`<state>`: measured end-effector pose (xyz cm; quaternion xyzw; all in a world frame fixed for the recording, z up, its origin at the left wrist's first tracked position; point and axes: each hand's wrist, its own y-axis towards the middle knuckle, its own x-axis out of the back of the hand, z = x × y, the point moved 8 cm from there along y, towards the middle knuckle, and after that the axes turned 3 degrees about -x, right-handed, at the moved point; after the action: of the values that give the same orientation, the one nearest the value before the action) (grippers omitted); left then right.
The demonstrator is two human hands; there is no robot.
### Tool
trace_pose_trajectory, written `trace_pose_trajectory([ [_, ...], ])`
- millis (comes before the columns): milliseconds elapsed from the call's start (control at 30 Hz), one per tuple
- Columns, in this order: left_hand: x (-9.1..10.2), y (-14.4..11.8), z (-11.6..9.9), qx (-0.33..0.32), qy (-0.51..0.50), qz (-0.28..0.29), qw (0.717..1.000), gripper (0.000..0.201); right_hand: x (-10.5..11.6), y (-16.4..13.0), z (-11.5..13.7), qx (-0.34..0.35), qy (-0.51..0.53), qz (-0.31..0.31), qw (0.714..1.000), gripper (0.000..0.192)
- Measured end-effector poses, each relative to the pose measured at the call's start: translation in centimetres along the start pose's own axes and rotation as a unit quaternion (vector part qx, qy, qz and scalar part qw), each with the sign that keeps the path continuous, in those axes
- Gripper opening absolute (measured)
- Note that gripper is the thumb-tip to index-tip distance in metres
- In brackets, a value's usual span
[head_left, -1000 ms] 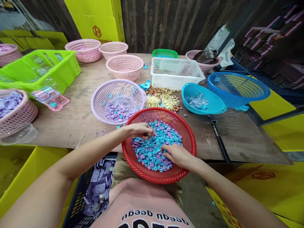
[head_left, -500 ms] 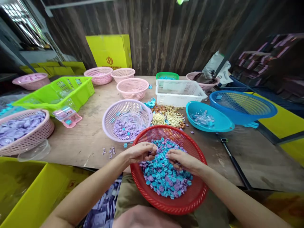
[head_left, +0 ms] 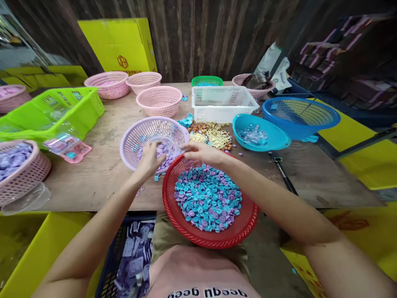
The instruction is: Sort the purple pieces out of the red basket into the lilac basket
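Both hands (head_left: 151, 156) (head_left: 198, 150) hover loosely cupped over the lilac plastic basket (head_left: 154, 142); whether they hold pieces, I cannot tell; release low, inside its rim.

left hand (head_left: 151, 158) blurred, grasp unclear, fingertips hidden

1. Note that the red basket (head_left: 245, 223) in front of you is perforated plastic with a slight gloss; the blue and purple pieces (head_left: 207, 200) inside it look like smooth moulded plastic.
2. The lilac basket (head_left: 133, 136), just behind and left of the red basket, is matt latticed plastic.
3. The table (head_left: 313, 178) under both baskets is bare, unfinished wood, rough and scuffed.
4. The gold frames (head_left: 217, 138), behind the red basket, have a metallic sheen.
5. The yellow box (head_left: 118, 41), far behind it, is matt cardboard.
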<state>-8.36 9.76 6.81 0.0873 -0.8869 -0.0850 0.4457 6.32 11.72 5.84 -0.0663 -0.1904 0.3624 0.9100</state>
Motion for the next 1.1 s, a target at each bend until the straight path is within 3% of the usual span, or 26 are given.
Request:
trace_pose_trajectory([
  [67, -3.8, -3.0, -3.8, -0.106, -0.022, 0.128, 0.986, 0.028, -0.5, -3.6, -2.3, 0.007, -0.150, 0.071, 0.986, 0.023],
  [133, -8.3, -7.0, -7.3, -0.185, -0.053, 0.289, 0.938, 0.021, -1.4, -7.1, -5.1, -0.014, -0.284, 0.130, 0.950, 0.018],
  [200, -11.7, -10.5, -9.7, -0.247, -0.044, 0.385, 0.888, 0.019, -2.3, -9.9, -7.4, -0.045, -0.370, 0.154, 0.915, 0.017],
  [333, -15.5, -13.5, -11.1, -0.313, 0.044, 0.439, 0.841, 0.016, -3.3, -12.7, -9.8, -0.110, -0.467, 0.098, 0.872, 0.022],
  [433, -16.5, -13.5, -10.9, -0.302, 0.096, 0.442, 0.839, 0.025, -3.7, -13.0, -10.3, -0.118, -0.485, 0.062, 0.864, 0.027],
  [567, -16.8, -13.1, -10.9, -0.279, 0.114, 0.441, 0.846, 0.026, -3.5, -12.6, -10.8, -0.104, -0.471, 0.065, 0.874, 0.024],
  [667, -16.8, -12.5, -10.5, -0.231, 0.061, 0.444, 0.864, 0.017, -3.1, -12.4, -11.2, -0.112, -0.462, 0.071, 0.877, 0.016],
  [767, -16.7, -11.9, -9.0, -0.099, -0.086, 0.491, 0.861, 0.012, -2.6, -12.4, -11.1, -0.106, -0.427, 0.059, 0.896, 0.009],
  [800, -16.6, -11.9, -8.6, -0.035, -0.162, 0.517, 0.839, 0.012, -2.4, -12.4, -10.9, -0.098, -0.396, 0.049, 0.911, 0.006],
  [867, -16.2, -12.2, -8.1, 0.093, -0.323, 0.553, 0.763, 0.013, -1.7, -12.4, -10.7, -0.099, -0.280, 0.036, 0.954, 0.005],
  [933, -15.5, -12.2, -8.1, 0.189, -0.443, 0.549, 0.683, 0.017, -1.1, -12.4, -10.8, -0.122, -0.096, 0.045, 0.987, 0.007],
  [967, -15.1, -12.1, -8.1, 0.220, -0.480, 0.538, 0.657, 0.019, -0.9, -12.5, -10.7, -0.132, -0.001, 0.054, 0.990, 0.008],
  [1033, -14.8, -11.9, -8.0, 0.250, -0.512, 0.516, 0.640, 0.023, -0.4, -12.4, -10.5, -0.139, 0.124, 0.064, 0.980, 0.010],
  [1100, -14.9, -11.6, -7.7, 0.229, -0.484, 0.502, 0.679, 0.019, 0.2, -12.3, -10.2, -0.128, 0.116, 0.050, 0.984, 0.011],
])
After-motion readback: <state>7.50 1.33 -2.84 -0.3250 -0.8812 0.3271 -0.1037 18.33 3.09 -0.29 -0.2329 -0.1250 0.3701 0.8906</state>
